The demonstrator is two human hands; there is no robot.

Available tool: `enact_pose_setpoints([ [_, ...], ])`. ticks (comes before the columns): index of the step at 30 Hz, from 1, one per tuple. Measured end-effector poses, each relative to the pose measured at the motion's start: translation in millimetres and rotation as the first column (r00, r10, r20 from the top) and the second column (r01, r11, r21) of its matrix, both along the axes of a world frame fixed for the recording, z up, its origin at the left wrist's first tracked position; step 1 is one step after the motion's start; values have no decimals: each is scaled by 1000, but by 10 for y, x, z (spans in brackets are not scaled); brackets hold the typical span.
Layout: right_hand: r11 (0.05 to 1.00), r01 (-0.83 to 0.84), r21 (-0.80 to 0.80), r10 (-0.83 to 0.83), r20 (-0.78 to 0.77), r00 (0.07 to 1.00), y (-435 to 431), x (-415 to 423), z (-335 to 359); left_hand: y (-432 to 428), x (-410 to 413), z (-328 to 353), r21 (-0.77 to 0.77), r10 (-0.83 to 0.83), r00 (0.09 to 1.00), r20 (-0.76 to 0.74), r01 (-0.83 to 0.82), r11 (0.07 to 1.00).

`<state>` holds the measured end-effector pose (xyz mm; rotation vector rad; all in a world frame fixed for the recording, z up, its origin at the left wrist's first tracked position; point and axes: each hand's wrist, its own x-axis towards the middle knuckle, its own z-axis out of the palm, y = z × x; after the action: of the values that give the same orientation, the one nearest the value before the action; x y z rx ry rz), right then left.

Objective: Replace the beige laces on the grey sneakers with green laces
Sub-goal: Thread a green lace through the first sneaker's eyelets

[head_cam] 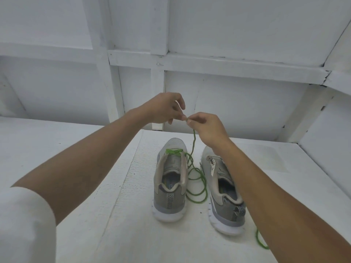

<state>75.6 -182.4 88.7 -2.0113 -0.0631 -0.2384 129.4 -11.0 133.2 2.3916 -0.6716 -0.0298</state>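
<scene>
Hands are meeting in the air above the toes of two grey sneakers. The right hand (207, 128) is keeping a closed grip on the green lace (194, 140), thumb and forefinger pinching it near its end, and the lace is hanging from that pinch toward 6 o'clock. The left hand (164, 110) is closing its grip at the same spot, its thumb and forefinger pressing against the right fingertips. The lace's tip is lying hidden between them, so how much of it the left hand is holding is hard to tell.

The left sneaker (170, 186) is standing on the white bench (123, 224), toe pointing to 12 o'clock. The green lace is crossing only the eyelets nearest the toe, leaving at the 3 o'clock side and coiling in loose loops on the bench between the shoes. The right sneaker (220, 205) is standing at 3 o'clock of the left one, near but apart, and the right forearm is covering its outer side and part of its toe. A pale strip with dark marks is lying near its tongue, too small to read.

At 5 o'clock of this shoe a second green strand (259, 241) is showing on the bench, most of it disappearing beneath the forearm. A white sleeve (24, 224) is being cut off at the frame's 8 o'clock edge.
</scene>
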Motion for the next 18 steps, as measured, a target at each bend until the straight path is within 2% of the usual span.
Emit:
enact_pose_setpoints([
  [3, 999, 31, -20, -31, 12, 999, 13, 20, -37, 85, -20, -104, 4, 54, 998, -23, -54, 999],
  [6, 988, 28, -154, -29, -1, 1000, 50, 18, -151, 202, -40, -394, 213, 82, 993, -86, -62, 975],
  [8, 972, -6, -235, 1, -22, 1000, 99, 12, -238, 259, -55, -606, 293, 117, 977, -177, -61, 954],
  [13, 922, -104, -373, 57, -135, 989, 246, 17, -420, 286, -132, -877, 245, 212, 876, -433, -112, 963],
  [18, 894, -161, -419, 87, -191, 978, 306, 6, -558, 358, -153, -957, 72, 177, 789, -589, -167, 983],
])
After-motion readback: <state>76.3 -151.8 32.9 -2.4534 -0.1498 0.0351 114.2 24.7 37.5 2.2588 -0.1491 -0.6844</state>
